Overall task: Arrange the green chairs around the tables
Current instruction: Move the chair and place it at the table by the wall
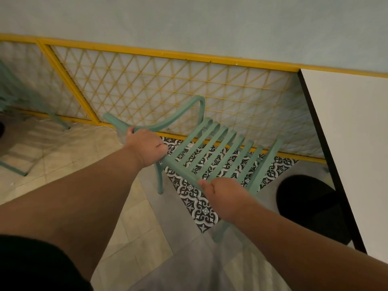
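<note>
Green slatted metal chair [182, 171], gripped two-handed
Left hand [147, 148] curls round its armrest, right hand [227, 199] round the seat edge; the white black-edged counter [346, 133] lies at three o'clock, nearer the right hand.

Yellow lattice railing [168, 89], patterned floor tiles [201, 208]

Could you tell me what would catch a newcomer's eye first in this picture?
The slatted green chair at centre stands out, gripped by both hands: the left hand on its curved armrest, the right hand on its near rail. Behind it runs a yellow lattice fence, with a white table at the right and black-and-white patterned tiles beneath.
</note>
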Motion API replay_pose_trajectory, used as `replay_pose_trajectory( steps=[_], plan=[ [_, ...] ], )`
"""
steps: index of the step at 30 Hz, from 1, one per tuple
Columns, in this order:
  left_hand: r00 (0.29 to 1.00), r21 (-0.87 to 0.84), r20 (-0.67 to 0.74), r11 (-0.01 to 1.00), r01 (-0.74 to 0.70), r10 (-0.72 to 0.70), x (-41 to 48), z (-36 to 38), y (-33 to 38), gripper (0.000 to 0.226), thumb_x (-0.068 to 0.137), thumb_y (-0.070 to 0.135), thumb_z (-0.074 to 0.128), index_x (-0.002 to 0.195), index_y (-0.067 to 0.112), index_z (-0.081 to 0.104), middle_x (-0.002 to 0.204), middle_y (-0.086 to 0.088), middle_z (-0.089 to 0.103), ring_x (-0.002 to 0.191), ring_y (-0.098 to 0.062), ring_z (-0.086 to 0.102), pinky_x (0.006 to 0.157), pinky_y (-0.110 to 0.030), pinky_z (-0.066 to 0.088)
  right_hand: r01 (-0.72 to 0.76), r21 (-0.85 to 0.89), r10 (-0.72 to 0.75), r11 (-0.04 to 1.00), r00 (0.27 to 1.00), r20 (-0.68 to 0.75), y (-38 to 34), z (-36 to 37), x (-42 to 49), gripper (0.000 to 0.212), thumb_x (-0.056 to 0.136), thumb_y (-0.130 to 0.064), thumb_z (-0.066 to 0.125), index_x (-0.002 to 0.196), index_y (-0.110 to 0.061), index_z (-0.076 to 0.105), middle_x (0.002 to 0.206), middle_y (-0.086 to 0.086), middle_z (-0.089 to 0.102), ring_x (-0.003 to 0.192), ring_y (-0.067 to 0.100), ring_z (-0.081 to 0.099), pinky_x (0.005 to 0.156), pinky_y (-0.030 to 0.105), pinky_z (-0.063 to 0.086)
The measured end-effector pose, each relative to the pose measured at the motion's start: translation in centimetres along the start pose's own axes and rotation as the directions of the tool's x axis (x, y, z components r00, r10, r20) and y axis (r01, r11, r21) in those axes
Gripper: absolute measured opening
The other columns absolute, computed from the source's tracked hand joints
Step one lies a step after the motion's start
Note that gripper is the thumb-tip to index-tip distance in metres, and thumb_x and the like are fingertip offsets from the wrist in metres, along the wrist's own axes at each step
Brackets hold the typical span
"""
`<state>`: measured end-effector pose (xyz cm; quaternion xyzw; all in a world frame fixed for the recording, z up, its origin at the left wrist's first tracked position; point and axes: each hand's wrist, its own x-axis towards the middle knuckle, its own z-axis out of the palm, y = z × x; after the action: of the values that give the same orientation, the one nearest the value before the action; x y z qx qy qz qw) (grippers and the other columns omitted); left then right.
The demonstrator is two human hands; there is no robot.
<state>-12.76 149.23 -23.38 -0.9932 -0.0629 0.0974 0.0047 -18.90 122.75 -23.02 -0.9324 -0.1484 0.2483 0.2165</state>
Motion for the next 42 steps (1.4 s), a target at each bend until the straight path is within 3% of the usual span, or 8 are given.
replay_pose_trajectory(
  steps=[4,7,9,11,14,22,28,42],
  plan=[
    [0.976,-0.033,0.082,0.978,0.206,-0.203,-1.5,-0.9,2.4,0.041,0.096,0.043,0.032,0.121,0.032,0.062,0.160,-0.007,0.030,0.150,-0.033,0.014,0.116,-0.068,0.005,-0.004,0.021,0.005,1.000,1.000,-0.031,0.1,0.0,-0.2,0.058,0.102,-0.064,0.027,0.080,-0.020,0.058,0.070,-0.001,0.059,0.060,0.014,0.056,0.055,0.033,0.049],
    [0.948,-0.231,0.017,0.921,0.313,-0.318,-4.9,-0.6,6.4,0.069,0.095,0.049,0.043,0.156,0.019,0.028,0.167,-0.018,0.000,0.153,-0.037,0.000,0.123,-0.058,0.003,-0.004,0.065,0.009,0.998,0.998,-0.070,0.4,0.0,-0.6,0.054,0.100,-0.065,0.036,0.081,-0.021,0.059,0.073,0.000,0.061,0.063,0.015,0.057,0.060,0.036,0.050],
    [0.978,-0.322,-0.179,0.946,0.045,-0.108,-7.2,-0.1,9.7,0.063,0.093,0.052,0.040,0.145,0.016,0.045,0.157,-0.018,0.033,0.146,-0.033,0.026,0.124,-0.055,0.014,0.010,0.200,0.009,0.980,0.996,-0.093,0.9,-0.8,-0.8,0.041,0.096,-0.059,0.053,0.082,-0.021,0.060,0.076,-0.001,0.063,0.067,0.016,0.058,0.062,0.036,0.049],
    [0.970,-0.251,-0.173,0.944,-0.213,0.173,-9.2,0.2,12.6,0.058,0.093,0.053,0.019,0.099,0.022,0.067,0.106,-0.005,0.068,0.103,-0.022,0.059,0.117,-0.054,0.028,0.024,0.286,-0.017,0.958,1.000,-0.025,2.2,-2.2,-1.1,0.026,0.091,-0.046,0.065,0.086,-0.021,0.065,0.082,-0.002,0.067,0.076,0.016,0.063,0.072,0.039,0.054],
    [0.950,-0.050,-0.134,0.955,-0.292,0.283,-9.3,0.7,14.0,0.070,0.090,0.050,0.000,0.067,0.019,0.059,0.068,0.003,0.061,0.068,-0.017,0.056,0.100,-0.049,0.034,0.031,0.161,-0.051,0.987,0.992,0.120,4.8,-3.2,-2.1,0.022,0.098,-0.045,0.059,0.097,-0.028,0.072,0.094,-0.005,0.069,0.088,0.011,0.064,0.087,0.036,0.052],
    [0.930,-0.073,-0.253,0.954,-0.292,0.265,-8.4,2.4,13.1,0.051,0.082,0.048,0.023,0.051,0.017,0.049,0.054,0.006,0.050,0.059,-0.014,0.047,0.079,-0.041,0.023,-0.001,0.302,-0.019,0.953,0.998,0.062,5.7,-0.3,-4.0,0.037,0.107,-0.045,0.041,0.127,-0.028,0.068,0.095,-0.029,0.058,0.083,-0.027,0.050,0.070,-0.004,0.033],
    [0.928,-0.078,-0.248,0.949,-0.304,0.277,-8.3,2.7,11.8,0.050,0.079,0.048,0.025,0.049,0.016,0.050,0.053,0.005,0.050,0.057,-0.012,0.047,0.082,-0.039,0.026,0.050,0.286,-0.074,0.957,0.995,0.074,4.6,0.7,-4.3,0.041,0.109,-0.043,0.036,0.125,-0.020,0.066,0.117,0.000,0.070,0.107,0.017,0.062,0.094,0.033,0.047],
    [0.928,0.047,-0.145,0.939,-0.341,0.344,-9.5,2.6,6.5,0.047,0.073,0.048,0.023,0.051,0.014,0.048,0.058,0.003,0.056,0.066,-0.012,0.053,0.105,-0.040,0.025,0.111,0.319,-0.131,0.941,0.991,0.042,-1.2,4.6,-5.2,0.043,0.110,-0.038,0.029,0.110,-0.011,0.062,0.103,0.011,0.067,0.094,0.027,0.061,0.083,0.037,0.048]
  ],
)
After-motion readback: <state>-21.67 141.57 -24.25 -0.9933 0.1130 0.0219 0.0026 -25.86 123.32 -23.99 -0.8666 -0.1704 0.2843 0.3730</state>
